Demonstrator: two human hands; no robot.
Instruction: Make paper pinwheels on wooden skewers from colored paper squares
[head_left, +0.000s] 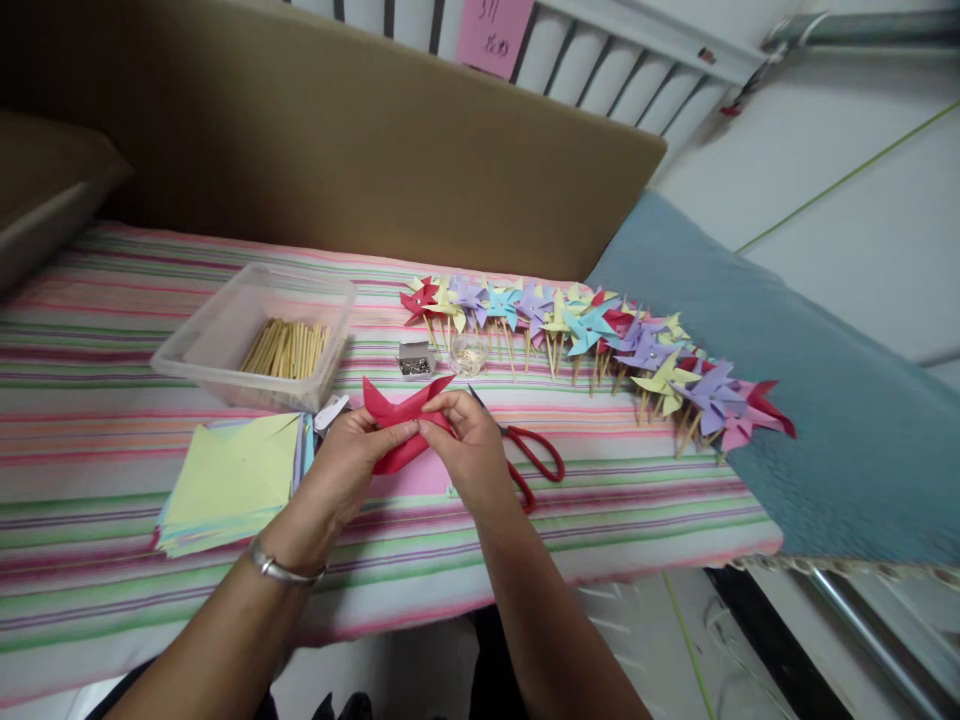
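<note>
A red paper square (397, 420), partly folded into points, is held over the striped surface by both hands. My left hand (352, 460) pinches its lower left part, with a silver bracelet on the wrist. My right hand (469, 445) pinches its right side, fingers pressed together at the paper's middle. Red-handled scissors (532, 455) lie just right of my right hand. A stack of coloured paper squares (232, 480), pale yellow on top, lies to the left of my left hand.
A clear plastic tub (225, 325) of wooden sticks (289, 348) stands at the back left. A small box of pins (415, 362) and a little clear dish (469, 355) sit behind the hands. Several finished pinwheels (592, 335) lie in a row toward the right, by a blue mat (825, 400).
</note>
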